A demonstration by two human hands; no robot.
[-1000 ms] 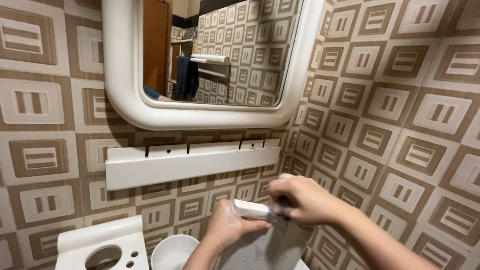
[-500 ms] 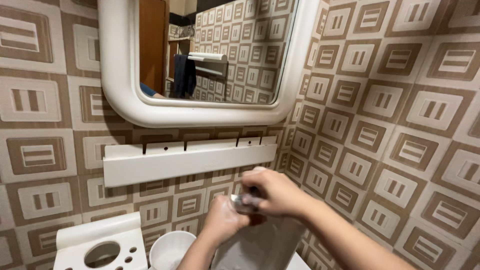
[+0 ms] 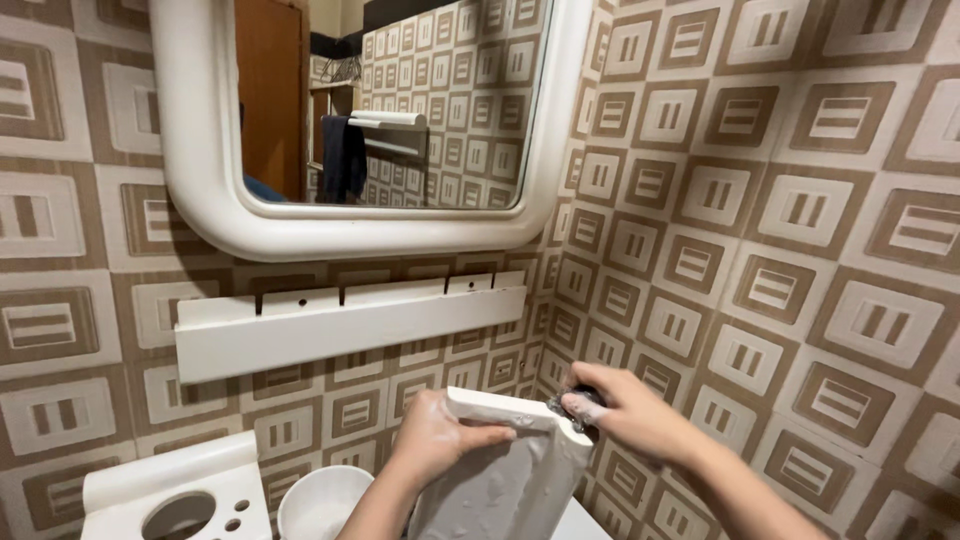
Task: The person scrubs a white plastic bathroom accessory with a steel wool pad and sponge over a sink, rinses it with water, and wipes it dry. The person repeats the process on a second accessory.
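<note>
Head view puts the white panel (image 3: 505,470) between our hands, upright and leaning a little, its wet, soapy face turned toward us. Our left hand (image 3: 435,440) wraps its fingers over the top left edge and is closed on it. Our right hand (image 3: 625,410) is curled shut around a small dark scrubber (image 3: 572,402), only partly visible, and presses it against the top right corner of the panel.

To scrub well here, we judge that the left hand should keep a firm grip, since the soapy face looks slippery, while the right hand works short strokes along the rim and into the corner, where grime tends to sit. Keeping the panel low over the basin area should limit drips.

Left of our left hand sit a round white cup (image 3: 320,500) and a white toothbrush holder (image 3: 170,495). Above the hands run a white shelf (image 3: 345,325) and a white-framed mirror (image 3: 350,215) on the patterned tiles (image 3: 780,220).

Against half a second ago, the right hand has slid from the middle of the top edge out to the right corner, the panel's top now shows clearly, and our view has swung a little to the right.
</note>
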